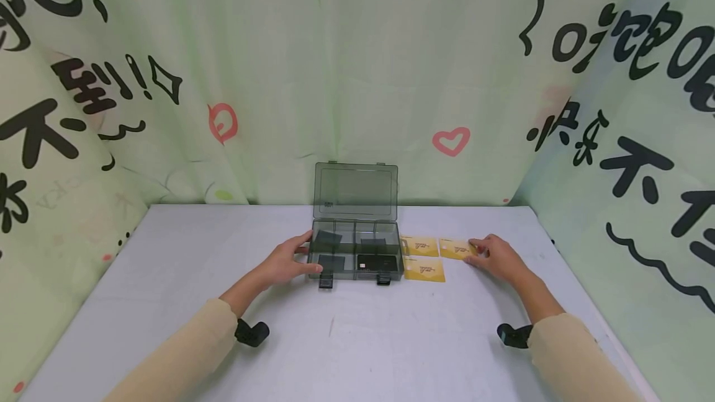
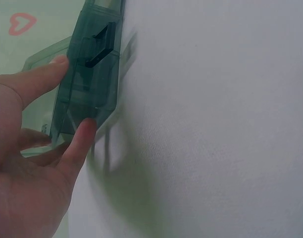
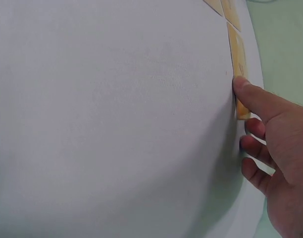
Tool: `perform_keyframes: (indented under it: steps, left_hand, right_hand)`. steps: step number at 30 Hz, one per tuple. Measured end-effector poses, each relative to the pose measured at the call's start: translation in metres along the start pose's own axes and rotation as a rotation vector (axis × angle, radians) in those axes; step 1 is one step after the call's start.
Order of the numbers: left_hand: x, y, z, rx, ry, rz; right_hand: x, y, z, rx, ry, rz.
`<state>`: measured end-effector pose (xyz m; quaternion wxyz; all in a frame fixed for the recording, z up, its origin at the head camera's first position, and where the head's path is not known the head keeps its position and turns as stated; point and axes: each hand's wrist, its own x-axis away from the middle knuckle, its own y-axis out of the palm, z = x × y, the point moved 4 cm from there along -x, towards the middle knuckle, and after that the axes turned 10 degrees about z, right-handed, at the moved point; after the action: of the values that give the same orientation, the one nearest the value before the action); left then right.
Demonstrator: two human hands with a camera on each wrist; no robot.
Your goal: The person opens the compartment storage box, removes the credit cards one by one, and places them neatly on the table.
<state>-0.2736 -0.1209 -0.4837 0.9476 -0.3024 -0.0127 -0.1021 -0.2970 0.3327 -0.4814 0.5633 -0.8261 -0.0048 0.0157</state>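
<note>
A grey see-through plastic divided box (image 1: 355,273) stands with its lid (image 1: 355,191) raised at the back. Dark flat pieces lie in its compartments; a black card (image 1: 385,263) with a small pale square is at front right. My left hand (image 1: 285,261) grips the box's left side, thumb on the front corner, as the left wrist view shows at the box wall (image 2: 104,84). To the box's right lie yellow cards: one at the back (image 1: 420,245), one in front (image 1: 423,269). With my right hand (image 1: 498,259) I pinch the right end of a third yellow card (image 1: 455,249).
Two black latches (image 1: 326,281) hang at the box's front. The white table (image 1: 357,340) runs to a printed curtain (image 1: 357,79) behind and at both sides. A black band (image 1: 253,332) is on each wrist.
</note>
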Motion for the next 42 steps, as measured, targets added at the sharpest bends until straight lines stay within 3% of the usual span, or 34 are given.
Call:
perform_keyframes:
  steps: [5,13,21,31,42]
  left_hand:
    - [0.000,0.000,0.000,0.008,-0.003,-0.001]
    - [0.002,0.000,0.001,0.012,-0.007,-0.001]
    - [0.002,0.001,0.002,0.003,-0.002,-0.003]
    - [0.004,0.001,0.005,0.007,-0.006,-0.006]
    - [0.003,0.001,0.004,-0.011,-0.011,-0.009]
  right_hand:
    - [-0.001,0.002,0.002,-0.012,0.031,-0.009]
    - [-0.005,0.003,0.004,-0.009,0.011,-0.026]
    - [0.000,-0.001,-0.001,-0.077,-0.032,0.054]
    - [0.009,0.002,-0.038,-0.241,-0.043,0.085]
    - [0.017,0.016,-0.081,-0.332,-0.108,0.076]
